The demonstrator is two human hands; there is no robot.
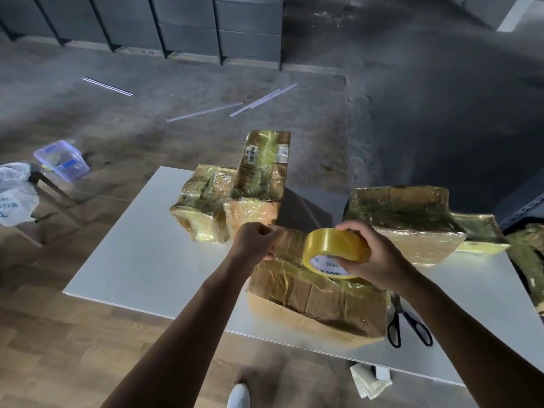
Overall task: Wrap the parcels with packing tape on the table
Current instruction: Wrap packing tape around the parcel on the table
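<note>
Scissors [407, 322] lie beside cardboard parcel [318, 301] at counter [141, 260] near edge. Above parcel, right hand [379, 254] grip curls round tape roll [335, 251]; left hand [253, 240] pinches free end. Roll likely light, stiff; film sticky, so hold by rim. Wrapped parcels [206, 207] behind.

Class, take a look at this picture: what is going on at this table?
A person is taping parcels at a white table. The right hand grips the roll of packing tape while the left hand pinches the tape end, stretched just above the nearest parcel. More wrapped parcels sit further back, and scissors lie to that parcel's right.
</note>
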